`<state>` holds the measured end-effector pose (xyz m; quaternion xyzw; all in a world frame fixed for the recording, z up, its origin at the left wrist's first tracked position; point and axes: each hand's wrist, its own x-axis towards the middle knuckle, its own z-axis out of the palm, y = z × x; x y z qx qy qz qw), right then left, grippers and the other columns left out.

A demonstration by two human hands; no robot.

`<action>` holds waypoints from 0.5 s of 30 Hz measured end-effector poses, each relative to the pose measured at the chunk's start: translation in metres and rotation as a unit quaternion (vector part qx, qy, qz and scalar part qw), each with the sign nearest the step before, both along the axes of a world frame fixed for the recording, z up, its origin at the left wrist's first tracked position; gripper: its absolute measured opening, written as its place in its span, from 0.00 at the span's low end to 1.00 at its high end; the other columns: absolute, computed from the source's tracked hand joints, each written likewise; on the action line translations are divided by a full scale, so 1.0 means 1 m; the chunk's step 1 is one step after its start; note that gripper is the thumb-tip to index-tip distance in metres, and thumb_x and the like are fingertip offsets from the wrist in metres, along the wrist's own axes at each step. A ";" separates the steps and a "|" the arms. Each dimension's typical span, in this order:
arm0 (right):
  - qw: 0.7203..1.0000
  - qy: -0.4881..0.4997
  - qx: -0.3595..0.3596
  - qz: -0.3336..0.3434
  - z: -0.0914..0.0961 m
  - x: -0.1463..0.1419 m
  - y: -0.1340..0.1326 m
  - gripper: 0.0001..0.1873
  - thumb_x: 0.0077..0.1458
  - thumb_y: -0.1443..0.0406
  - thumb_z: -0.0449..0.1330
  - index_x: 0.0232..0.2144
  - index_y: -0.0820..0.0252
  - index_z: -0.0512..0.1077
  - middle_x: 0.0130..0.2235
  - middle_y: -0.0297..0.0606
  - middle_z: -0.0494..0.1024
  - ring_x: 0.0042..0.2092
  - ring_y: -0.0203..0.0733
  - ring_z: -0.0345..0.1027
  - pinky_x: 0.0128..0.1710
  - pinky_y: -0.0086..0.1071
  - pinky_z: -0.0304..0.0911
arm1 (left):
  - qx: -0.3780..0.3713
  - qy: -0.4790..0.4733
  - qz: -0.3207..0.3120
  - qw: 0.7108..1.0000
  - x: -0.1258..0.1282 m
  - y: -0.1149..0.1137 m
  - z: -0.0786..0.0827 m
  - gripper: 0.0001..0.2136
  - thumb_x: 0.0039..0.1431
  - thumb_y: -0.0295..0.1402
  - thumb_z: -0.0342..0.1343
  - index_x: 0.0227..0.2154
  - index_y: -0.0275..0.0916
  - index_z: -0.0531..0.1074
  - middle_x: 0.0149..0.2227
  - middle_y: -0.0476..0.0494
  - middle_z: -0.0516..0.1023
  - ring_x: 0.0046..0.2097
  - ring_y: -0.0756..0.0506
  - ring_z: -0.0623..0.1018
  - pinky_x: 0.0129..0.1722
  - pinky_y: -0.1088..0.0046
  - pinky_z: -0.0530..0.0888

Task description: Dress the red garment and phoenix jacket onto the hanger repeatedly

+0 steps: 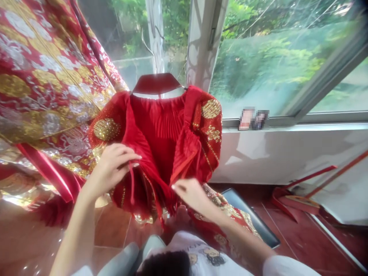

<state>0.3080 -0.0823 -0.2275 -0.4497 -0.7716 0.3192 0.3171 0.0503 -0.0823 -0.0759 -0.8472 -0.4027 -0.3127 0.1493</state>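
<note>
A red garment with gold embroidery [161, 130] hangs on a dark red hanger [156, 82] in front of a window. My left hand [110, 166] pinches a thin red tie cord at the garment's left front edge, fingers closed on it. My right hand [191, 193] is closed on another red strip of the garment near its lower middle. The pleated red lining shows between the two hands. The garment's lower part drapes down over my lap.
A large red, gold and silver brocade cloth [43, 76] hangs at the left. A window sill [287, 126] and white wall lie behind. A dark flat tablet-like object [253, 218] lies on the red tiled floor, with red-handled tools [304, 191] at the right.
</note>
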 end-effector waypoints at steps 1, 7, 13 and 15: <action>0.999 0.005 0.033 -0.020 0.020 0.012 0.002 0.15 0.58 0.65 0.54 0.21 0.60 0.72 0.22 0.34 0.74 0.23 0.34 0.64 0.28 0.27 0.57 | -0.032 -0.019 -0.029 0.999 0.002 0.001 0.004 0.09 0.59 0.27 0.55 0.39 0.46 0.77 0.38 0.47 0.79 0.44 0.44 0.75 0.47 0.62 0.67; 0.860 0.131 0.339 -0.359 0.134 0.047 0.070 0.17 0.61 0.56 0.52 0.45 0.60 0.70 0.37 0.42 0.75 0.36 0.42 0.70 0.40 0.39 0.67 | 0.036 -0.335 0.057 0.940 0.048 0.034 0.024 0.13 0.55 0.33 0.57 0.45 0.41 0.72 0.44 0.40 0.72 0.45 0.42 0.75 0.40 0.66 0.76; 0.859 0.095 0.324 -0.385 0.152 0.011 0.138 0.30 0.62 0.54 0.49 0.62 0.59 0.50 0.55 0.56 0.62 0.58 0.58 0.59 0.50 0.54 0.62 | 0.072 -0.360 0.288 0.884 0.089 0.077 0.029 0.17 0.51 0.34 0.62 0.43 0.36 0.66 0.49 0.30 0.69 0.56 0.30 0.69 0.54 0.53 0.68; 0.869 0.091 0.322 -0.365 0.151 0.012 0.138 0.27 0.64 0.57 0.45 0.63 0.58 0.48 0.55 0.56 0.62 0.58 0.58 0.59 0.51 0.54 0.61 | 0.053 -0.340 0.294 0.891 0.082 0.076 0.033 0.11 0.55 0.29 0.56 0.41 0.36 0.66 0.46 0.32 0.72 0.53 0.32 0.73 0.55 0.53 0.67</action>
